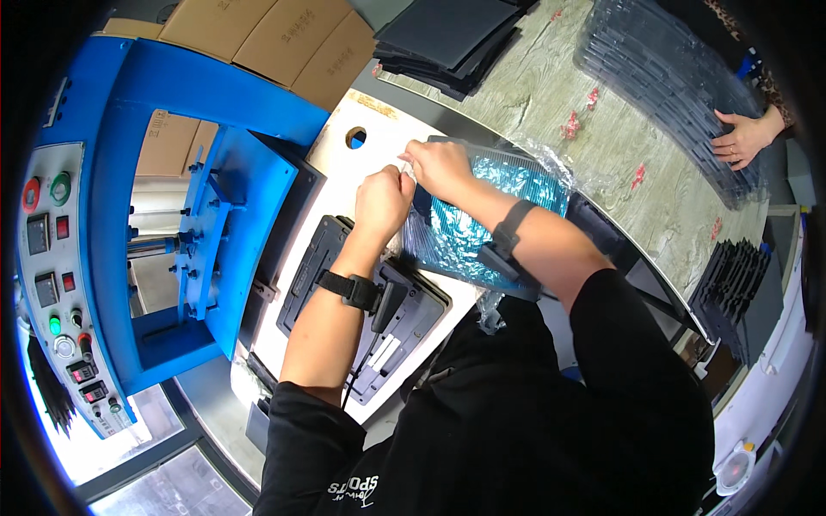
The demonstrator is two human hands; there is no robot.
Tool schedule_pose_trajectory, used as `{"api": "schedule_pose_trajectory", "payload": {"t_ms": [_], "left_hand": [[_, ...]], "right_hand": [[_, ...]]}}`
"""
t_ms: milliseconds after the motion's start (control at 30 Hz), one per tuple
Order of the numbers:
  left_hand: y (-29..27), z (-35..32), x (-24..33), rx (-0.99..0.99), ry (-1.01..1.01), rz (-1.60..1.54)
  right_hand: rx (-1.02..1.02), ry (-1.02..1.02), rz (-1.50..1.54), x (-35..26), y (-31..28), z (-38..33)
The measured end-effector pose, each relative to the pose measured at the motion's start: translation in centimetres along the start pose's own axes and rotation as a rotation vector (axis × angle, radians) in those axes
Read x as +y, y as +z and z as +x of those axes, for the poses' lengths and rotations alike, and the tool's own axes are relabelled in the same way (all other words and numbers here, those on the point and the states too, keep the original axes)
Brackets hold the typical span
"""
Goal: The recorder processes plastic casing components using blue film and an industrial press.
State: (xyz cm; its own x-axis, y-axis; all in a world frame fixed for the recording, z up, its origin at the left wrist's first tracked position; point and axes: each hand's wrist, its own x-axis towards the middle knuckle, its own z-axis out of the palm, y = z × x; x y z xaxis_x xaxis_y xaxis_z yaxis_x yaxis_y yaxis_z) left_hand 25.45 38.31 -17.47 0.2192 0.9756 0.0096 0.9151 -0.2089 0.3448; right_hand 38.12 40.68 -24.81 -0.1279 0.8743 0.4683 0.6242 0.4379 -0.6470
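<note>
Both my hands meet over the upper left corner of a blue, finely striped panel [495, 193] in crinkled clear plastic film [416, 236]. My left hand [384, 203] is closed in a fist-like pinch at the film's edge. Right beside it, my right hand [440, 170] also pinches the film there, its wrist bent over the panel. The exact spot between the fingertips is partly hidden. Below my left forearm lie dark grey moulded plastic trays or covers [404, 318] on a pale board [331, 185]. Each wrist wears a black strap with a small device.
At left stands a blue press machine [232, 95] with a button panel [64, 284]. Cardboard boxes [258, 39] are stacked behind it. Black sheets [452, 34] and stacked clear-grey plastic trays [662, 95] lie on a wood-patterned table [533, 103]; another person's hand [742, 139] rests on the trays.
</note>
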Motion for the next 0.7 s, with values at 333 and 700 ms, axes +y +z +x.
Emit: {"api": "schedule_pose_trajectory", "payload": {"t_ms": [333,700], "left_hand": [[-1.5,-1.2,-0.2,-0.163,-0.049,-0.052],[0.6,-0.1,-2.4,-0.010,-0.110,-0.227]], "right_hand": [[-0.254,0.807,0.021,3.8,0.8,7.7],[-0.486,0.946,0.764,5.4,-1.8,8.9]]}}
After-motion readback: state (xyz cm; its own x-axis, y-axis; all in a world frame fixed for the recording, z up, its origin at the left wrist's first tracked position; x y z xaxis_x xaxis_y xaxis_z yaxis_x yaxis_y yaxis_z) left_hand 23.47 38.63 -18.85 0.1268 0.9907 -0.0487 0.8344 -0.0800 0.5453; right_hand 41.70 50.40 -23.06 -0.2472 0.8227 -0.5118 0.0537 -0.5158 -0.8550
